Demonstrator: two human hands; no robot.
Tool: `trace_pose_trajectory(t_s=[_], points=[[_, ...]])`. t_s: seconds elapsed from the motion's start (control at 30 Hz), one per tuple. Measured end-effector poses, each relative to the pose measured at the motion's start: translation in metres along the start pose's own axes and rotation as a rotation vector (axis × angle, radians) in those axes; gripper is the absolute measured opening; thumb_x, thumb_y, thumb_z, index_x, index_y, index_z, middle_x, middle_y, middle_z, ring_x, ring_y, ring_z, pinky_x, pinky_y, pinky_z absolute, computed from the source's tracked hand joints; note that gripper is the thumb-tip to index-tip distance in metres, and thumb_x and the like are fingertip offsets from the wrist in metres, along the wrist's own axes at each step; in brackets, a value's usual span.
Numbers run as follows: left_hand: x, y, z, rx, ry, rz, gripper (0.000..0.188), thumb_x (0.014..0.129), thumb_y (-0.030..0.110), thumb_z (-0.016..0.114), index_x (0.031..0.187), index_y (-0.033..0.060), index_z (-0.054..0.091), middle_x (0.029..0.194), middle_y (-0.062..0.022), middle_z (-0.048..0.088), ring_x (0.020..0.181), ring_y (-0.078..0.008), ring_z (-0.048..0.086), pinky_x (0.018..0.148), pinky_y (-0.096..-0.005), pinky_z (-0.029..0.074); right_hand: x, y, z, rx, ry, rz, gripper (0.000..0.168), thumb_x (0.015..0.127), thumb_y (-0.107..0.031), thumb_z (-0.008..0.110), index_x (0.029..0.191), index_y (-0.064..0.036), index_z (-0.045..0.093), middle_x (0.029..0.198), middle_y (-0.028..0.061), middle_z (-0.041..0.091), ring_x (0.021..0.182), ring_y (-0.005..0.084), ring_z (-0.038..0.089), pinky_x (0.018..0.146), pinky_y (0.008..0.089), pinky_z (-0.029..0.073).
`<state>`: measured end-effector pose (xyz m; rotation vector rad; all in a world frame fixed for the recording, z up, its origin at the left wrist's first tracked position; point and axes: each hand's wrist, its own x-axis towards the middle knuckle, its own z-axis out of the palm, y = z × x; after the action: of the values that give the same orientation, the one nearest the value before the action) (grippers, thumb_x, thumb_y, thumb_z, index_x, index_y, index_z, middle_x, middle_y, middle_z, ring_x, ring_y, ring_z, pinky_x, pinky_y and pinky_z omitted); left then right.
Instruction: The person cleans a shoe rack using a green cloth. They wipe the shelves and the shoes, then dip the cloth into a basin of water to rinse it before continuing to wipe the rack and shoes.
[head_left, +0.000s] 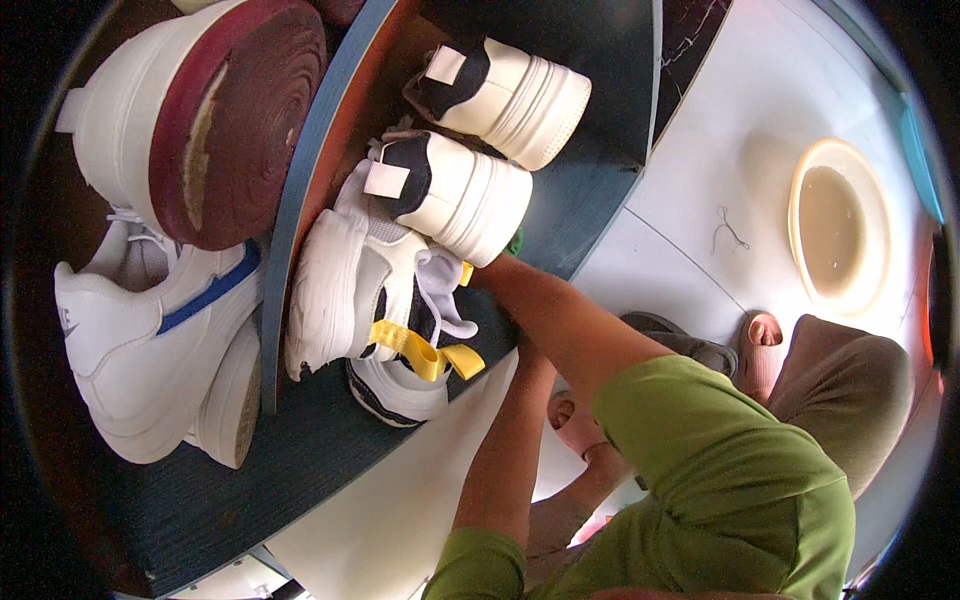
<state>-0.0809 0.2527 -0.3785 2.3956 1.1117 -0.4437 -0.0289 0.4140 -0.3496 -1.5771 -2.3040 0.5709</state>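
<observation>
My right forearm (570, 315) reaches from a green sleeve into the shelf. Its hand is hidden behind the heel of a white sneaker with a black collar (469, 199). My left forearm (504, 450) passes under the right one, which hides that hand. What either hand touches cannot be seen. A bit of something green (515, 241) shows beside the right wrist. Close by lie a white and grey shoe with a worn sole (330, 292) and a white shoe with a black edge (405, 394), with yellow straps (424, 356) between them. Another white sneaker (517, 105) stands farther in.
A blue-edged divider (274, 300) splits the dark shelf (217, 517). Beyond it are a white Nike shoe with a blue stripe (150, 330) and a shoe with a dark red sole (247, 127). A basin (796, 225) of cloudy liquid and a thin cord (726, 231) are on the tiled floor.
</observation>
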Motion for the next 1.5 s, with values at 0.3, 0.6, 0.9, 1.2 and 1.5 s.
trace_pose_trajectory(t_s=[0.3, 0.6, 0.9, 1.2, 1.5], points=[[-0.008, 0.037, -0.06, 0.104, -0.155, -0.255, 0.067, 0.079, 0.006, 0.06, 0.132, -0.0177, 0.026, 0.133, -0.0418, 0.029, 0.125, -0.0505, 0.033, 0.104, -0.0481, 0.033, -0.092, 0.041, -0.01, 0.108, -0.082, -0.294, 0.028, 0.072, -0.02, 0.059, 0.097, -0.023, 0.07, 0.102, 0.0039, 0.066, 0.113, 0.024, 0.053, 0.105, 0.0396, 0.031], [-0.009, 0.038, -0.044, 0.313, 0.039, -0.273, 0.062, 0.082, 0.0, 0.05, 0.131, -0.025, 0.022, 0.133, -0.0489, 0.022, 0.128, -0.0578, 0.025, 0.109, -0.0563, 0.017, -0.113, 0.106, -0.099, 0.893, 0.947, 0.42, 0.045, 0.068, 0.005, 0.056, 0.11, -0.01, 0.064, 0.105, 0.0206, 0.061, 0.106, 0.0385, 0.054, 0.092, 0.0415, 0.045], [-0.014, 0.052, -0.067, 0.27, -0.087, -0.308, 0.061, 0.085, 0.0, 0.046, 0.132, -0.0244, 0.018, 0.136, -0.0494, 0.013, 0.129, -0.0601, 0.02, 0.11, -0.0588, 0.012, -0.027, 0.145, -0.111, 0.08, 0.127, 0.638, 0.055, 0.093, -0.021, 0.027, 0.146, -0.007, 0.023, 0.155, 0.0103, 0.013, 0.144, 0.0268, 0.006, 0.115, 0.047, 0.004], [-0.003, 0.019, -0.021, 0.063, 0.026, -0.11, 0.06, 0.089, 0.011, 0.046, 0.138, -0.0121, 0.02, 0.137, -0.0415, 0.02, 0.131, -0.0527, 0.02, 0.109, -0.0563, 0.014, -0.008, -0.003, -0.01, 0.256, 0.06, 0.261, 0.046, 0.092, -0.024, 0.034, 0.131, -0.002, 0.046, 0.14, 0.0126, 0.043, 0.135, 0.0284, 0.03, 0.113, 0.0481, 0.014], [-0.006, -0.029, 0.013, 0.169, 0.081, 0.15, 0.057, 0.09, 0.02, 0.05, 0.139, 0.0006, 0.029, 0.14, -0.0223, 0.034, 0.13, -0.0367, 0.032, 0.107, -0.0482, 0.025, -0.019, 0.013, 0.017, 0.26, 0.016, -0.067, 0.035, 0.076, -0.02, 0.061, 0.111, -0.017, 0.061, 0.121, 0.0044, 0.058, 0.12, 0.0204, 0.05, 0.11, 0.0418, 0.026]])
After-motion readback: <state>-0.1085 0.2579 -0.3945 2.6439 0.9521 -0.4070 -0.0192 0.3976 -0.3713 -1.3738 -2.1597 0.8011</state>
